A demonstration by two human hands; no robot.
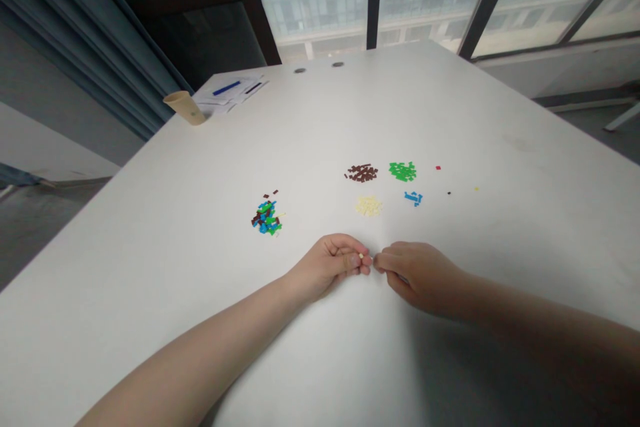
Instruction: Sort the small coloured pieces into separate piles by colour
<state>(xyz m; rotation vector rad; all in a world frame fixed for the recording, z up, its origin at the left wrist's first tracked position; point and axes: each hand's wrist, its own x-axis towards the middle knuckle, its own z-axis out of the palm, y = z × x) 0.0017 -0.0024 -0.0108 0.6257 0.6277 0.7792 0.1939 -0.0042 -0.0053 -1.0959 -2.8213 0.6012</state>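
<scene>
My left hand (pixel 336 263) pinches a tiny cream-coloured piece (pixel 361 255) between thumb and fingers. Close beside its fingertips is my right hand (pixel 417 271), with its fingers curled together; whatever they hold is hidden. Just beyond both hands lies a pile of cream pieces (pixel 369 206). Behind that are a pile of dark brown pieces (pixel 362 173) and a pile of green pieces (pixel 403 171). Several blue pieces (pixel 413 198) sit to the right of the cream pile. To the left is a mixed heap of blue, green and brown pieces (pixel 267 218).
Single red (pixel 438 167), black (pixel 449 193) and yellow (pixel 477 189) pieces lie farther right on the white table (pixel 320 127). A tan paper cup (pixel 185 107) leans at the left edge near papers (pixel 225 99) with a blue pen (pixel 227 88). Windows stand behind.
</scene>
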